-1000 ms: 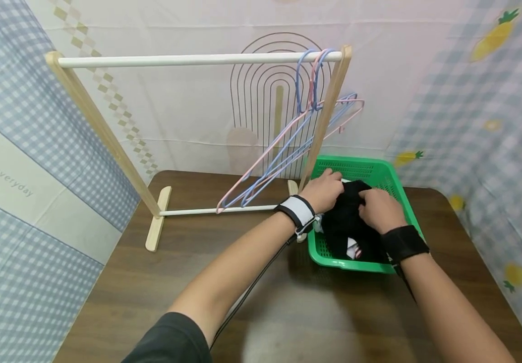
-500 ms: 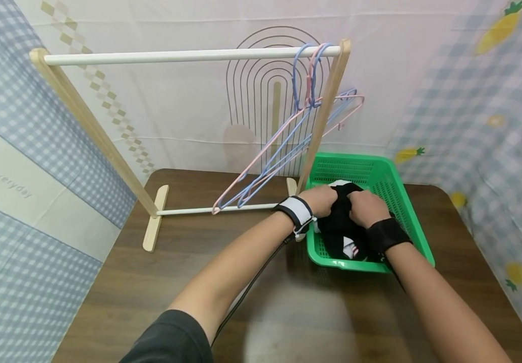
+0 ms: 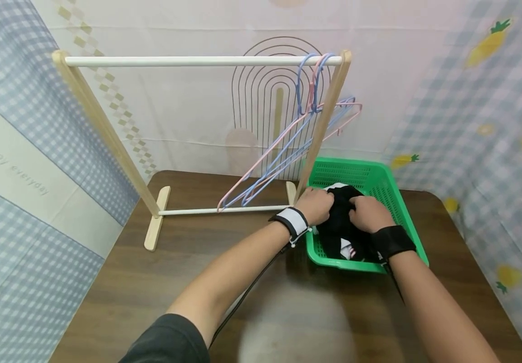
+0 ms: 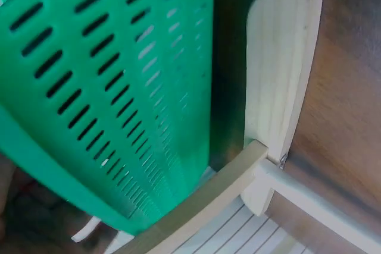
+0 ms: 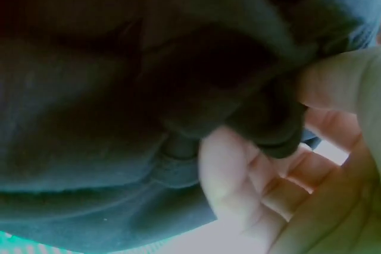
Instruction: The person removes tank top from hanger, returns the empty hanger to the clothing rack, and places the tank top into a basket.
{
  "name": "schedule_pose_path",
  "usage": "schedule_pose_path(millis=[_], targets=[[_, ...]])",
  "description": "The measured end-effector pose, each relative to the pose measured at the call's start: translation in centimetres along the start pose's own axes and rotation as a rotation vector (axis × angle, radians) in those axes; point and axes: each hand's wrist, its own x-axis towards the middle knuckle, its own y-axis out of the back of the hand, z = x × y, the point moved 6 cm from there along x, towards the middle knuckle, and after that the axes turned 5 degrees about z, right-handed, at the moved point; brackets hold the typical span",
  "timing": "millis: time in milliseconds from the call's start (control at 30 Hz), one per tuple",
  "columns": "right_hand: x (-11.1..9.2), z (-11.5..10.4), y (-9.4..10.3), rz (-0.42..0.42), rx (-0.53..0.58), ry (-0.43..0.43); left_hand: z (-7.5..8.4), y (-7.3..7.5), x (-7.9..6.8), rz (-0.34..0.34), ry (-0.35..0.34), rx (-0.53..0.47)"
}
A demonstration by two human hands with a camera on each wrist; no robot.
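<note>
A black garment (image 3: 343,214) lies bunched in the green plastic basket (image 3: 340,263), with a bit of white cloth showing at its front and back. My left hand (image 3: 316,205) grips the garment's left side with curled fingers, its fingertips hidden in the cloth. Opposite it, my right hand (image 3: 370,214) holds the garment near its upper right. The right wrist view shows dark fabric (image 5: 89,123) pinched between the thumb and curled fingers of the right hand (image 5: 297,188). In the left wrist view the slotted basket wall (image 4: 119,87) hides most of the left hand.
Left of the basket stands a wooden rack with a white top rail (image 3: 174,61). Several pink and blue hangers (image 3: 279,151) hang at its right end. The rack's right post (image 3: 322,131) and foot (image 4: 280,63) stand close to the basket on the brown table (image 3: 224,252).
Both hands have drawn closer together on the black garment. The left fingers were more spread at first and now curl at its edge. The head view has shifted slightly.
</note>
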Motion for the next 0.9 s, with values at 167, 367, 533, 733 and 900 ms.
schedule_pose_path(millis=[167, 367, 533, 733, 900], targets=[[-0.2, 0.4, 1.0, 0.002, 0.018, -0.031, 0.0, 1.3, -0.5, 0.097, 0.047, 0.023], [-1.4, 1.1, 2.6, 0.021, 0.073, -0.056, 0.5, 2.0, -1.9, 0.156, 0.028, -0.048], [-3.5, 0.5, 4.5, 0.126, 0.099, -0.034, 0.5, 2.3, -4.0, 0.225, 0.009, -0.083], [-7.0, -2.6, 5.7, 0.301, 0.11, -0.027, 0.6, 3.3, -7.9, 0.299, 0.1, -0.114], [-9.8, -6.1, 5.3, 0.387, 0.094, 0.048, 1.4, 5.2, -11.8, 0.314, 0.209, -0.118]])
